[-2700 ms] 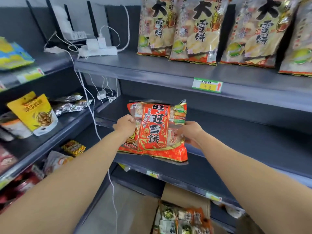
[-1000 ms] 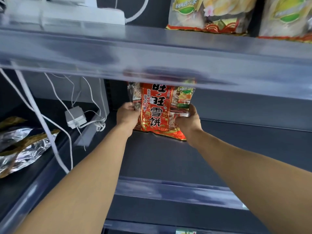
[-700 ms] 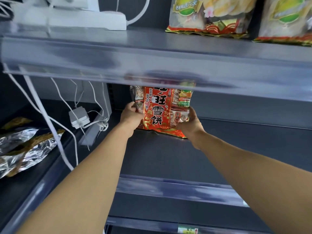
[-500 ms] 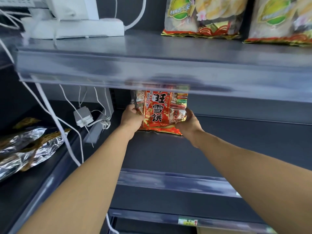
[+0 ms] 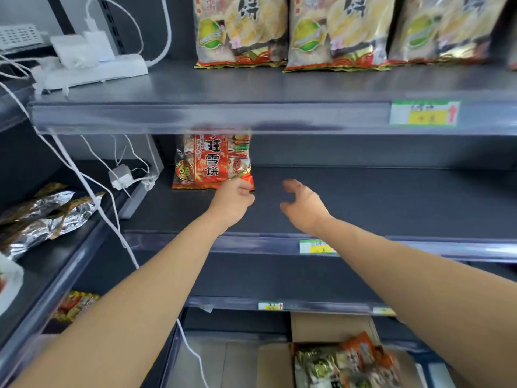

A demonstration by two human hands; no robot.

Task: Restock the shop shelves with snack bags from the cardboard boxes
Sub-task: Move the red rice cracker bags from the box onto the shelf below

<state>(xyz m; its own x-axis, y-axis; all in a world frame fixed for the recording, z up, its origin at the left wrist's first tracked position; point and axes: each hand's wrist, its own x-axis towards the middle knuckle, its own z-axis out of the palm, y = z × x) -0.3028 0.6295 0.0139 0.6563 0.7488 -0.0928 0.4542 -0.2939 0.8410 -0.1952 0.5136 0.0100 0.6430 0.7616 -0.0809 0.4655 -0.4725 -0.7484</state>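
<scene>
Fingers (image 5: 244, 189) of the left hand (image 5: 230, 201) curl against the lower right corner of the red snack bag (image 5: 212, 163), touching it, though a true pinch can't be made out. Right hand (image 5: 305, 204) hovers just beside, loosely spread, holding nothing. Bag stands upright at the back of the middle shelf (image 5: 391, 203). Down below, the cardboard box (image 5: 330, 326) shows more bags (image 5: 347, 362). Up top, pale cracker bags (image 5: 243, 32) line the upper shelf (image 5: 251, 85).

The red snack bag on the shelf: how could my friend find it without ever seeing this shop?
Find the dark grey metal shelf under the row of pale yellow cracker bags. At its back left end stands one shiny red snack bag. It is the only bag there, bright red not yellow.
</scene>
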